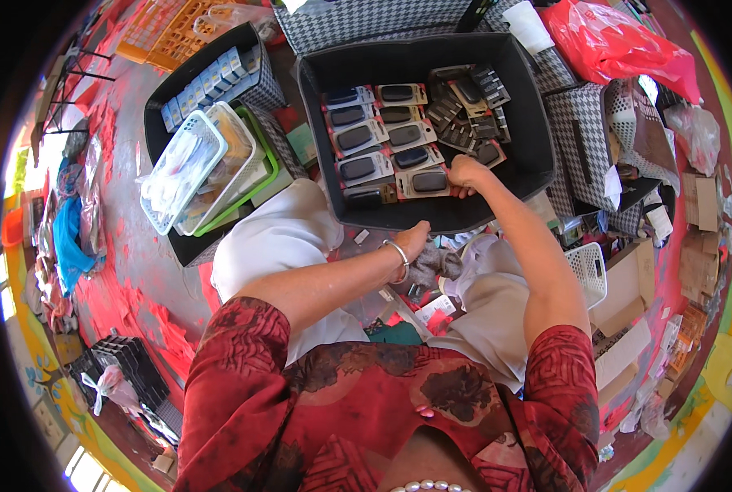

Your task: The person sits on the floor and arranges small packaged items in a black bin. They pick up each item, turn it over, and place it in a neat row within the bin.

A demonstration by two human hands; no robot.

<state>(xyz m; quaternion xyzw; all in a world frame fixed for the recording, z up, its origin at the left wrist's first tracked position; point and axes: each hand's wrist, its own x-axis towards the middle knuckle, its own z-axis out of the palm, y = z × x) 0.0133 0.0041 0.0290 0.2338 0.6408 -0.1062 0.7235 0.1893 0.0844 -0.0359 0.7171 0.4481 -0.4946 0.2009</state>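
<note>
Before me a large black storage box (431, 215) with a houndstooth lid stands open. My left hand (415, 239) is closed at its near rim, the fingertips partly hidden. Inside the box, my right hand (467, 174) bends its fingers round the right end of a carded pack (424, 182) with a dark, rounded oblong item on it. Similar carded packs (366, 167) lie in two columns at the left of the box. To the right of them, more packs (468, 90) are heaped at odd angles, with one pack (489, 153) just beside my right hand.
On the left a second houndstooth box (269, 88) holds small blue-white packets, and white and green plastic baskets (218, 164) are stacked nearby. A red plastic bag (620, 49) and more houndstooth boxes (579, 135) crowd the right. An orange crate (165, 33) sits at the far left.
</note>
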